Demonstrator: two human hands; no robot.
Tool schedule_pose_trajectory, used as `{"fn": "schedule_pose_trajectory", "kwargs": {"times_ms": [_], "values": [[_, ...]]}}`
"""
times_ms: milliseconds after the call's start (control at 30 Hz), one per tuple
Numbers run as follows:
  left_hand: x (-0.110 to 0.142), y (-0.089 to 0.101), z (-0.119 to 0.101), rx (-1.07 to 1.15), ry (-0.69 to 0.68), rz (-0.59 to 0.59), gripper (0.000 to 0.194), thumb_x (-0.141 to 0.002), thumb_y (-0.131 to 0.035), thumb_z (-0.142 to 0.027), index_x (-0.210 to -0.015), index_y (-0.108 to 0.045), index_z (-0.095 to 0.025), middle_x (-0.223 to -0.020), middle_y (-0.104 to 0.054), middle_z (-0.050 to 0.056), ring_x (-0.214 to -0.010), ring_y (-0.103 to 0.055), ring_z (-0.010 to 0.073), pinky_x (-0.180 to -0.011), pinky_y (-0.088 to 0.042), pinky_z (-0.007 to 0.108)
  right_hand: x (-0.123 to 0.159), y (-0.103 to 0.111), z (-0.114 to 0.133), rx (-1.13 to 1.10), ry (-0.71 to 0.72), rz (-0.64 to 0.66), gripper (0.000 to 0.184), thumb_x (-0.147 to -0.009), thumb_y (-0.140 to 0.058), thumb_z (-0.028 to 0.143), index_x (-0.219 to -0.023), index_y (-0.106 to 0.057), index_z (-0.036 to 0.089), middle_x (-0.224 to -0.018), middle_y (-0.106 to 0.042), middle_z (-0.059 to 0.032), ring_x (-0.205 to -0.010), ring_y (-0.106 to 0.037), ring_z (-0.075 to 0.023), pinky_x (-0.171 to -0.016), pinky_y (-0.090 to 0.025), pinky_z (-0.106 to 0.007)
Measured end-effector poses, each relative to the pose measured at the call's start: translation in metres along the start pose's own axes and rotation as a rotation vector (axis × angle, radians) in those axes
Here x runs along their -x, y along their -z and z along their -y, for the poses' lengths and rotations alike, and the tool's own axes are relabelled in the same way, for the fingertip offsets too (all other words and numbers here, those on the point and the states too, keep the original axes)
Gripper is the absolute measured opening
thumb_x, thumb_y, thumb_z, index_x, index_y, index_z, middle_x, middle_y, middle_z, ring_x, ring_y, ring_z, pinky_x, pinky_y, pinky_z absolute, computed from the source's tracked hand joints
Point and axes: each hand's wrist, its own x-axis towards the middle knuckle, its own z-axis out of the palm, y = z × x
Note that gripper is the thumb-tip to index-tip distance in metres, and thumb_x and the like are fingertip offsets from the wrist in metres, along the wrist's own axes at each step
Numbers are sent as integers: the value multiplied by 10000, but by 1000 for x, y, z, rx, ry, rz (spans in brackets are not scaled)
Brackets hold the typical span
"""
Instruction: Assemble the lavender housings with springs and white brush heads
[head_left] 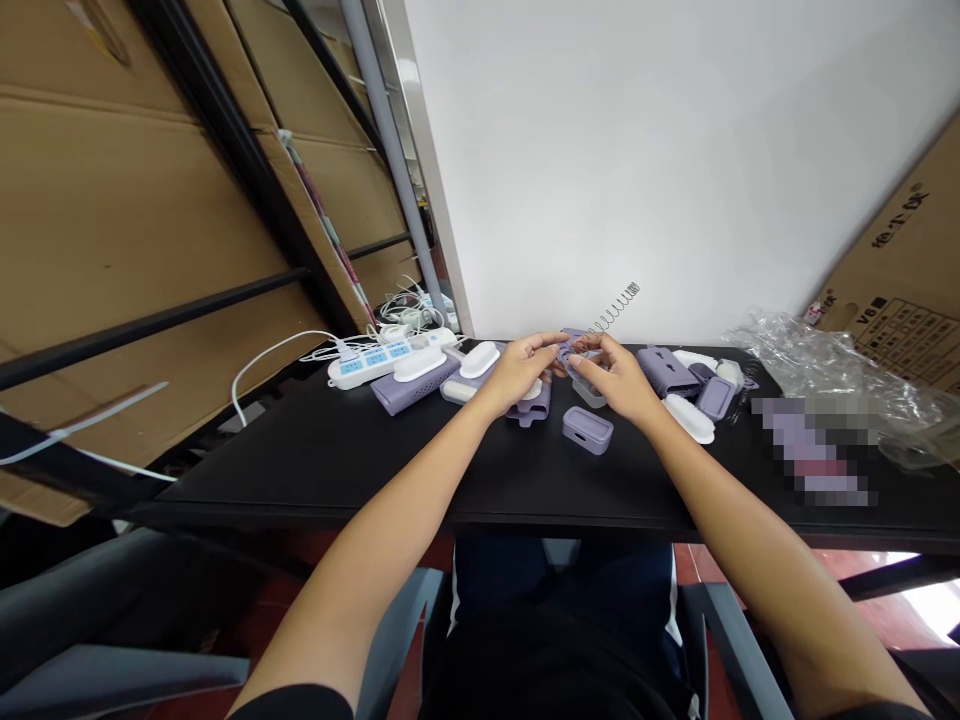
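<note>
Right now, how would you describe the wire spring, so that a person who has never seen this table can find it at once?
Start at the black table by the white wall, and look between the left hand and the right hand. From there a thin wire spring slants up to the right. Its open coils set it apart from the solid purple pieces nearby.

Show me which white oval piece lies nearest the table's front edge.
The white oval piece just beside the right forearm; the other white ovals, behind it and over by the left hand, lie farther back.
</note>
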Motion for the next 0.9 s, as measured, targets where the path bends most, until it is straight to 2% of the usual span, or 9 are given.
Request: {"fn": "schedule_pose_trajectory", "kwargs": {"times_ms": [267, 400, 500, 600, 700, 800, 900], "values": [[0, 1, 0, -56, -45, 1, 358, -921, -648, -358, -1198, -735, -150, -809, -756, 53, -793, -719, 188, -630, -481, 250, 1, -1, -1, -57, -34, 12, 392, -875, -684, 534, -1118, -596, 239, -1259, -658, -81, -899, -623, -172, -614, -510, -264], [-3, 8, 3, -124, -69, -40, 391, -968, -573, -435, -1225, -711, -175, -928, -782, 74, -818, -710, 181, -664, -486, 259, 0, 0, -1, -102, -43, -51, 332, -885, -663, 510, -1039, -548, 240, -1358, -647, -91, -954, -631, -177, -623, -528, -263], [-7, 18, 11, -341, -84, -149, 354, -983, -540, -395, -1224, -714, -202, -958, -782, 73, -894, -707, 209, -801, -520, 314, -2, 2, -3, -114, -70, -106, 328, -875, -665, 509, -994, -515, 243, -1268, -683, -77, -922, -639, -173, -623, -526, -262], [-8, 26, 20, -692, -114, -227, 320, -934, -625, -354, -1200, -739, -217, -1116, -763, 109, -1084, -681, 276, -1013, -485, 409, -4, 5, -4, -83, -116, -128, 360, -857, -671, 529, -1038, -540, 247, -1091, -682, -39, -857, -638, -169, -590, -501, -253], [-9, 28, 26, -854, -29, -187, 414, -896, -692, -403, -1257, -722, -201, -1276, -711, 168, -1244, -622, 349, -1118, -420, 490, -4, 5, -2, -75, -158, -100, 351, -855, -659, 539, -1030, -575, 246, -1042, -667, -25, -836, -637, -164, -580, -489, -246], [-7, 24, 26, -863, 50, -93, 494, -941, -634, -472, -1346, -673, -192, -1356, -674, 193, -1299, -597, 375, -1126, -414, 522, -2, 5, 4, -145, -218, -46, 357, -861, -643, 567, -979, -584, 234, -1030, -695, -40, -788, -653, -159, -564, -471, -244], [-3, 19, 19, -868, -86, -103, 450, -994, -557, -435, -1356, -665, -191, -1389, -653, 175, -1339, -569, 348, -1165, -386, 508, -2, 5, 8, -204, -249, -20, 389, -890, -599, 606, -956, -601, 222, -990, -722, -60, -715, -650, -148, -549, -457, -248]]}}
